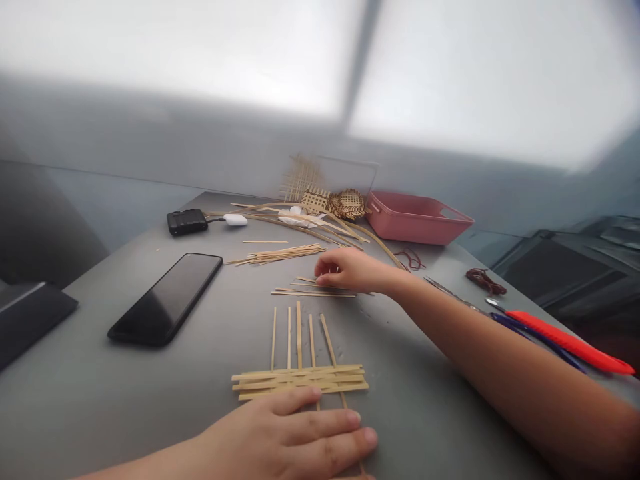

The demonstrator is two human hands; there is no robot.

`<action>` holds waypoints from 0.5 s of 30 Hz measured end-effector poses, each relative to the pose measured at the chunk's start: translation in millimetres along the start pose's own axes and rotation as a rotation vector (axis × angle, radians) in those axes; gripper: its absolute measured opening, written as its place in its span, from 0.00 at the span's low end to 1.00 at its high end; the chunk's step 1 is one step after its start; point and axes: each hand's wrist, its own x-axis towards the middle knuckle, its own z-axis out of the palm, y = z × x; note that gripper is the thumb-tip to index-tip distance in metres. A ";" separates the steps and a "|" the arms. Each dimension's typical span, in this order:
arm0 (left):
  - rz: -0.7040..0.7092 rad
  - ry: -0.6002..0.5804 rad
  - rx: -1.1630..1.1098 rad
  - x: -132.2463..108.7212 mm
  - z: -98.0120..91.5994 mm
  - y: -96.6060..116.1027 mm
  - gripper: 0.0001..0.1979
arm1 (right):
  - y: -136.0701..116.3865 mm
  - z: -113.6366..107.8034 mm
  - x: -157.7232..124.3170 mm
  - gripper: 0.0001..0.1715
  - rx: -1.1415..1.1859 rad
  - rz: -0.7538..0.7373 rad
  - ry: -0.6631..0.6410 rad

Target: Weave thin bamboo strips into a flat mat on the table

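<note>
My left hand [295, 437] lies flat with its fingers stretched out over the near part of a small weave of bamboo strips [300, 380]. Several upright strips cross a stack of horizontal ones there, and the hand hides the lower ends. Farther off, my right hand [353, 268] has its fingers curled and thumb pinched down at a few loose bamboo strips [310, 292], apparently gripping one by its end. Just beyond it is a bundle of thin strips [285, 254], with a single strip [265, 241] lying behind.
A black phone [167, 300] lies at left, with a black device [187, 222] cabled to a white piece [235, 220] behind. At the back are woven pieces [349, 203] and a pink basket [415, 227]. A red-handled cutter [565, 340], blue-handled scissors [540, 340] and brown cord [485, 282] lie right.
</note>
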 end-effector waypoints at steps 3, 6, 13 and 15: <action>-0.009 0.007 -0.003 -1.2 2.7 -1.4 0.21 | -4.0 4.1 4.0 0.07 -0.011 -0.020 0.001; -0.029 -0.035 -0.012 -2.1 2.9 -1.6 0.23 | -13.4 3.4 0.2 0.04 -0.024 -0.070 -0.015; -0.015 0.021 -0.016 -0.9 3.4 -1.5 0.21 | -26.3 20.3 -6.0 0.02 -0.054 -0.159 -0.061; -0.016 0.001 0.003 -2.1 3.8 0.3 0.21 | -26.5 26.7 -6.1 0.04 -0.061 -0.147 -0.038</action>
